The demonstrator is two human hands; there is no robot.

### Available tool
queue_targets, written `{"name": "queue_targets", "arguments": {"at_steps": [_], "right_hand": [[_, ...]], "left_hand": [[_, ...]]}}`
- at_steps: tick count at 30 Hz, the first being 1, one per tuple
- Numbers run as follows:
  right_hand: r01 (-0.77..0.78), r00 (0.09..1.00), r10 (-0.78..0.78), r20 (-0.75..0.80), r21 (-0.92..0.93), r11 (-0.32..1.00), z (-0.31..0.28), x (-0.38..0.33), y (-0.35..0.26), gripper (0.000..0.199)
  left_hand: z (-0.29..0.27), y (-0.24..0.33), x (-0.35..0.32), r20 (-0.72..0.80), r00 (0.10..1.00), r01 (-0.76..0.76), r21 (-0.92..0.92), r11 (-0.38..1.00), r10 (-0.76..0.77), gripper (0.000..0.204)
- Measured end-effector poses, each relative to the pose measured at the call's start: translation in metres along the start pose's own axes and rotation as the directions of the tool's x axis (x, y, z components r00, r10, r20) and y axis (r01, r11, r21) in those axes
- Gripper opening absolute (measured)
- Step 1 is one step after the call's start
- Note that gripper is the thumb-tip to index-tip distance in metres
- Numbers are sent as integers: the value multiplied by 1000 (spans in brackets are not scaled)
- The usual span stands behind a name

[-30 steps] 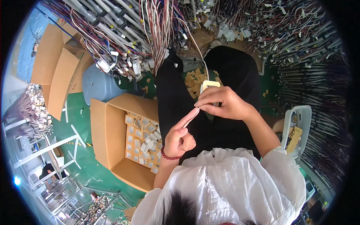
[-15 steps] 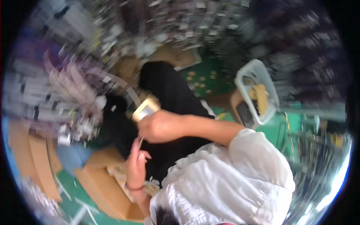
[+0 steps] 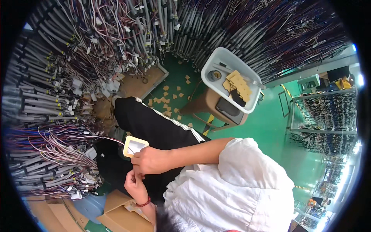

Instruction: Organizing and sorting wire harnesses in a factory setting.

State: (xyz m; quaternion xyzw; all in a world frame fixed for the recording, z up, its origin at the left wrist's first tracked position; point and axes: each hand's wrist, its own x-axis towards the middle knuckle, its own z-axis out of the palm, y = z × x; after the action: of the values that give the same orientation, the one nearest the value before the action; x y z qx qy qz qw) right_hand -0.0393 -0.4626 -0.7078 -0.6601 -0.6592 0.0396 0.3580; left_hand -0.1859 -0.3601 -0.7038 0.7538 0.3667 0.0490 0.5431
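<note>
My right hand (image 3: 150,160) holds a small square label sheet (image 3: 134,146), yellow backing with a white centre, over my lap in black trousers (image 3: 162,131). My left hand (image 3: 135,185), with a red bead bracelet at the wrist, sits just below it, fingers pinched together and touching the right hand; a thin wire runs from the sheet toward the bundle of coloured wires (image 3: 50,147) at the left. What the left fingers pinch is too small to tell.
Dense hanging cable harnesses (image 3: 116,46) fill the left and top. A white plastic bin (image 3: 216,62) with yellow backings and a tape roll rests on a brown stool (image 3: 208,104). Yellow scraps (image 3: 170,98) litter the green floor. Cardboard boxes (image 3: 119,212) stand at the lower left.
The head has swung right, so the view has rotated: the open carton of parts has left the picture and the white bin came in. Both hands stay together on the label sheet.
</note>
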Motion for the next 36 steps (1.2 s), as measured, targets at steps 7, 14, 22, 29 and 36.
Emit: {"name": "queue_targets", "arguments": {"at_steps": [7,14,22,29,36], "right_hand": [[-656,272,732,-624,437,616,-150,-143,118,23],[-757,545,818,-186,-529,384,-181,-316,185,21],[-705,321,941,-103,-689,165,-175,-343,206,15],[-913,361,904,-230,-287,291,-173,-355,210,16],[-964,258,868,-423,-55,260,-178,-358,220,25]], "left_hand": [[18,-10,-6,7,997,58,-685,726,-73,14],[26,8,4,-18,994,57,-749,660,-106,22],[22,-3,-1,28,993,89,-828,554,-117,20],[27,-2,2,74,987,132,-879,458,-141,19],[24,-5,3,96,987,141,-905,402,-130,20]]}}
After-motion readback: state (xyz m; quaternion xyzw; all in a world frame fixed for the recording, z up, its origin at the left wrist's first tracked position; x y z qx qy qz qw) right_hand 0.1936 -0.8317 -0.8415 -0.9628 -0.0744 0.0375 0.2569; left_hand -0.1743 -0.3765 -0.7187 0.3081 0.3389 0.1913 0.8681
